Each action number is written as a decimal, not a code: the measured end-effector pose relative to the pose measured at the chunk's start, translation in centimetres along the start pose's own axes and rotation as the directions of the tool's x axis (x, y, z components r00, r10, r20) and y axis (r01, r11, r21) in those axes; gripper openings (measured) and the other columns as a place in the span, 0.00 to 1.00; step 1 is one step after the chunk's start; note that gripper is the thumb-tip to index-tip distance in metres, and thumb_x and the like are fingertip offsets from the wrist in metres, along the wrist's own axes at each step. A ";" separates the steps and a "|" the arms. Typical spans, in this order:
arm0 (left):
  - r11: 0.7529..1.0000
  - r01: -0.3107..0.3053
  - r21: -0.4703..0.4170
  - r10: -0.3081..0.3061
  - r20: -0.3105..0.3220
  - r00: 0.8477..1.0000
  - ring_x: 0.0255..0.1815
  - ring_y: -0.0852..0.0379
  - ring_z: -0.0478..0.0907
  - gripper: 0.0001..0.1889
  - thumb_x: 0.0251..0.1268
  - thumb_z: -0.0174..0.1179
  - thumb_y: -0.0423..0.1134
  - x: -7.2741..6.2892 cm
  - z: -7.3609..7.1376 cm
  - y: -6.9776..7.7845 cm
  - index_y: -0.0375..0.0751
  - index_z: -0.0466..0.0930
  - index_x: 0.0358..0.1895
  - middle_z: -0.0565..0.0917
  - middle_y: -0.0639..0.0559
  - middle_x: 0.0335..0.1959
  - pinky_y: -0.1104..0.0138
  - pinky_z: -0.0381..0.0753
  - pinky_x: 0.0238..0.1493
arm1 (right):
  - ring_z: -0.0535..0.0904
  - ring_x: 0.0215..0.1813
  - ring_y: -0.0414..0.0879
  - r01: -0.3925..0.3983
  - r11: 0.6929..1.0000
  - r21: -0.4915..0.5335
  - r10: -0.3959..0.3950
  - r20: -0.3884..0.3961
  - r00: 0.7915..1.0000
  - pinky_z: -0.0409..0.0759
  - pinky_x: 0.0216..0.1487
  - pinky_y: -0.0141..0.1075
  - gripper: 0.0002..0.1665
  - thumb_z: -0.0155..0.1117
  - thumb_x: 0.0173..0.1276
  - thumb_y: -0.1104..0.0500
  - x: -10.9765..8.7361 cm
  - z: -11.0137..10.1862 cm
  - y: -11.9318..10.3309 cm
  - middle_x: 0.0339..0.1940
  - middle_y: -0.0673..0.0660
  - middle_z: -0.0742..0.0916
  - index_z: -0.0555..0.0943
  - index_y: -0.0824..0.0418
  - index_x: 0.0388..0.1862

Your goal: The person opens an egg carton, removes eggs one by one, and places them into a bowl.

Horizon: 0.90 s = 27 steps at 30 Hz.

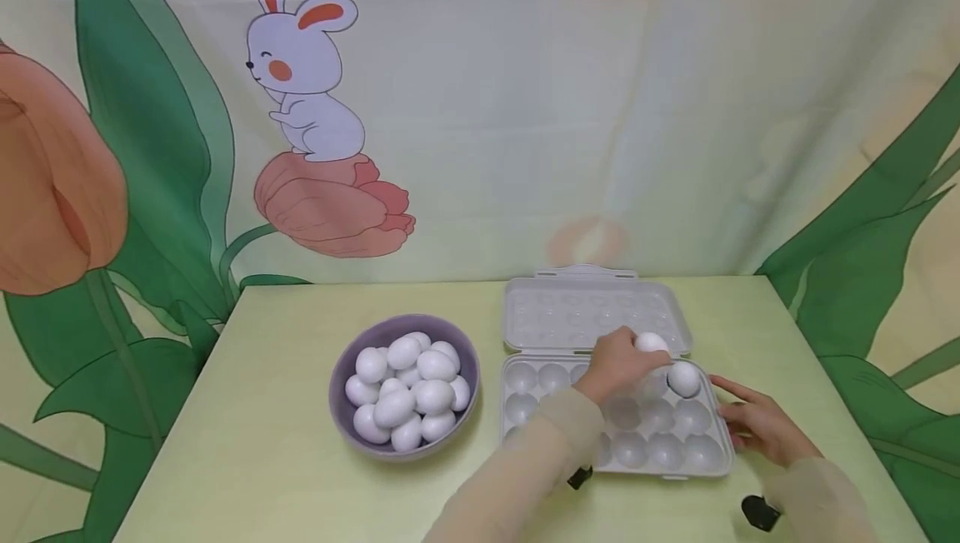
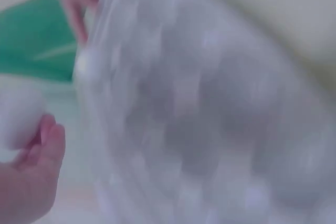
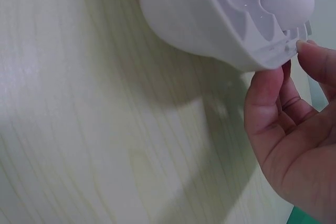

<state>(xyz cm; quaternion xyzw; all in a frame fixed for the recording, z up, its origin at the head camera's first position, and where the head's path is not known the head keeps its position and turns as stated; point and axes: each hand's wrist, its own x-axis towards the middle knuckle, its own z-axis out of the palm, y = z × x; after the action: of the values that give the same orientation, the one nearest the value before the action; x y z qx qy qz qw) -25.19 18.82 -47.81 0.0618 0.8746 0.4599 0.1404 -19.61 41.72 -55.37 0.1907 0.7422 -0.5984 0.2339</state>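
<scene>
My left hand [image 1: 618, 360] holds a white egg [image 1: 651, 343] over the back row of the egg carton [image 1: 716, 464]. In the left wrist view the same egg [image 2: 20, 116] rests at the fingertips, apart from the carton. Another egg [image 1: 683, 379] sits in the back right corner cup. At the carton's right side, my right hand [image 1: 765, 422] grips the rim. The right wrist view shows its thumb [image 3: 317, 61] on the rim and curled fingers [image 3: 265, 95] against the outer wall. My left forearm hides some cups.
Left of the carton stands a purple bowl [image 1: 341, 418] heaped with several white eggs [image 1: 405, 397]. The carton's lid [image 1: 592, 314] lies folded back toward the printed curtain [image 1: 480, 110]. All of it stands on a pale wood-grain table [image 1: 285, 460].
</scene>
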 end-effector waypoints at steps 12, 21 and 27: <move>0.974 -0.061 0.217 0.039 0.103 0.994 0.19 0.60 0.76 0.15 0.49 0.55 0.47 1.3 -14.7 0.1 0.43 0.70 0.39 0.78 0.53 0.27 0.73 0.72 0.22 | 0.74 0.31 0.42 0.001 1.000 -0.028 0.000 0.030 1.000 0.73 0.31 0.34 0.41 0.53 0.63 0.58 0.0 0.0 0.1 0.29 0.48 0.78 0.45 0.56 0.70; 0.955 -0.028 0.295 -0.040 0.220 0.975 0.24 0.54 0.78 0.15 0.49 0.56 0.45 -0.3 -22.1 -3.2 0.41 0.69 0.38 0.79 0.46 0.34 0.65 0.78 0.30 | 0.74 0.31 0.41 0.007 0.999 -0.036 -0.006 0.034 0.999 0.73 0.31 0.34 0.41 0.52 0.63 0.58 0.2 -0.1 0.0 0.28 0.47 0.79 0.44 0.56 0.70; 0.938 0.006 0.346 -0.068 0.167 0.984 0.30 0.55 0.77 0.17 0.47 0.59 0.46 -0.7 -24.0 -6.9 0.39 0.70 0.38 0.77 0.50 0.32 0.70 0.72 0.31 | 0.73 0.30 0.41 0.021 0.999 -0.028 -0.019 0.045 0.999 0.73 0.31 0.34 0.41 0.52 0.63 0.58 0.3 0.0 -0.1 0.27 0.48 0.78 0.44 0.57 0.70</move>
<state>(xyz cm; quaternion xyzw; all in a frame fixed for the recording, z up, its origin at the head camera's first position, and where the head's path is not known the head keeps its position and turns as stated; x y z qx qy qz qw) -31.62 -4.21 -40.42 0.1094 0.9266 0.2900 0.2131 -19.86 41.72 -55.45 0.1665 0.7472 -0.5941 0.2471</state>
